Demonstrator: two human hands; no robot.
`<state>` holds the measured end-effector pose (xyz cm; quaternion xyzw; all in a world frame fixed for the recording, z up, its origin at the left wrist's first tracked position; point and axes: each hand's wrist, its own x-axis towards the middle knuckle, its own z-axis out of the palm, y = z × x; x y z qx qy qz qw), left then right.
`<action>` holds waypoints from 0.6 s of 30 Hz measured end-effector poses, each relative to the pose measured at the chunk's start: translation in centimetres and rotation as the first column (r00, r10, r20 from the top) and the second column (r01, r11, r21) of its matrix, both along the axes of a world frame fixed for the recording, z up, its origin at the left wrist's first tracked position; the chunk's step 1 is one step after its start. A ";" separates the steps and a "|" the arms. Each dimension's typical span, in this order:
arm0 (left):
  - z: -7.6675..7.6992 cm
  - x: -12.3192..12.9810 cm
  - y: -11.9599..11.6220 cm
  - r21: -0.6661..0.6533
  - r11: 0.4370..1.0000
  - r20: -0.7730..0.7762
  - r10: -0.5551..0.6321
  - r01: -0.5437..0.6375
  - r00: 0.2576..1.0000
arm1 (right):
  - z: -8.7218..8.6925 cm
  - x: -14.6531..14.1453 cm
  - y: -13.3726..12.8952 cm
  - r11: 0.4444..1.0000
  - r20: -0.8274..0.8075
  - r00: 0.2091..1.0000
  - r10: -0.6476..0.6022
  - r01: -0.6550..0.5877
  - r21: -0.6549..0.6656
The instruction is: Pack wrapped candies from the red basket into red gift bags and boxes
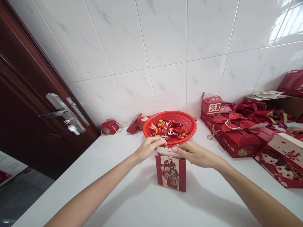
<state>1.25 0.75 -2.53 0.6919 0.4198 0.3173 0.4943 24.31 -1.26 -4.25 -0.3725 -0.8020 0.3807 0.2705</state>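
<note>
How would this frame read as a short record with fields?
Box: red, upright, pale scalloped flap raised
Left grip: near the flap's top edge; contact unclear
Right grip: at the flap's right side
Basket: red, behind the box, holding wrapped sweets
Right: red boxes; another person's hand partly in view
Left: dark door, keychain at its lock

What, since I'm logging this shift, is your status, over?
Right hand, thumb on flap; left hand alongside, contact unclear. Red box upright on table. Red basket of candies close behind, not blocking.
</note>
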 end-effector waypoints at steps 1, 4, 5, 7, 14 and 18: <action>0.6 -0.2 0.9 0.035 0.999 -0.018 -0.026 0.027 0.999 | 0.3 0.3 0.1 1.000 -0.006 1.000 -0.015 0.015 0.008; 1.8 -0.7 4.4 0.135 0.986 -0.174 -0.073 0.098 0.982 | 1.5 1.3 0.9 0.997 -0.045 0.997 -0.070 0.071 0.036; 1.9 -0.6 5.8 0.164 0.979 -0.264 -0.076 0.122 0.962 | 1.9 1.6 1.4 0.994 -0.075 0.993 -0.090 0.094 0.052; 1.6 0.0 8.5 0.183 0.964 -0.458 -0.091 0.194 0.884 | 2.5 2.1 2.8 0.986 -0.156 0.979 -0.129 0.144 0.088; -1.7 5.7 12.8 -0.067 0.855 -0.907 -0.266 0.514 0.325 | 2.2 0.6 10.2 0.920 -0.399 0.838 -0.373 0.391 -0.040; -2.5 7.2 14.1 -0.052 0.906 -0.971 -0.145 0.421 0.192 | 0.3 -0.8 13.7 0.905 -0.412 0.808 -0.421 0.403 -0.133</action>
